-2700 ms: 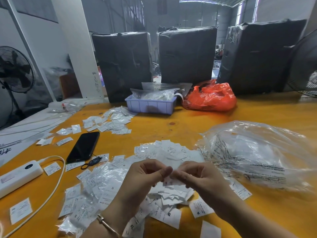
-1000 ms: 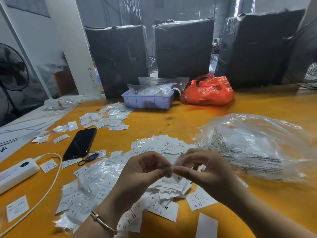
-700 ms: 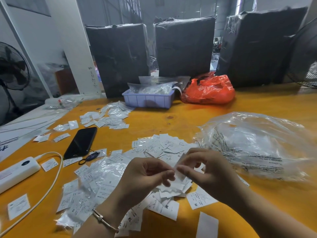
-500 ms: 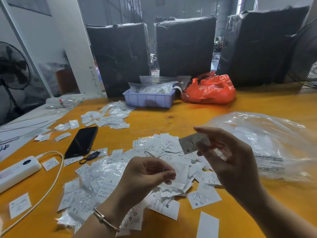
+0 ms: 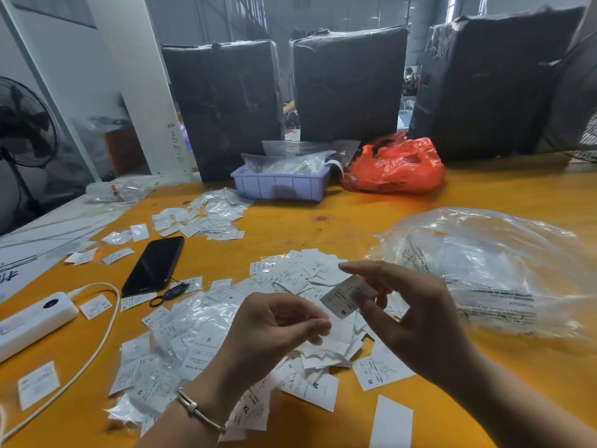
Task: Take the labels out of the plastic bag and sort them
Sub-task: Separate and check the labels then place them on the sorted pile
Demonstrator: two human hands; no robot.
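At the far left of the orange tabletop (image 5: 355, 221) lies a white power strip (image 5: 35, 321) with its cable looping toward the near edge, and just beyond it a black phone (image 5: 154, 265) rests face up among a few stray labels. Further back, a small scatter of labels and clear sleeves (image 5: 203, 218) sits in front of a lilac tray (image 5: 279, 185) holding plastic packets. Nearer the person, a wide heap of white labels (image 5: 290, 279) and crumpled sleeves covers the middle of the tabletop. Above it the left hand (image 5: 274, 331), a bracelet on its wrist, has its fingers curled with thumb against fingertips; whether it pinches anything cannot be told. Just to its right, the right hand (image 5: 407, 312) pinches a single label (image 5: 344, 299) marked M, raised over the heap. Behind, an orange bag (image 5: 394, 166) lies beside the tray, and at the right the large clear plastic bag (image 5: 484, 270) lies crumpled on the tabletop.
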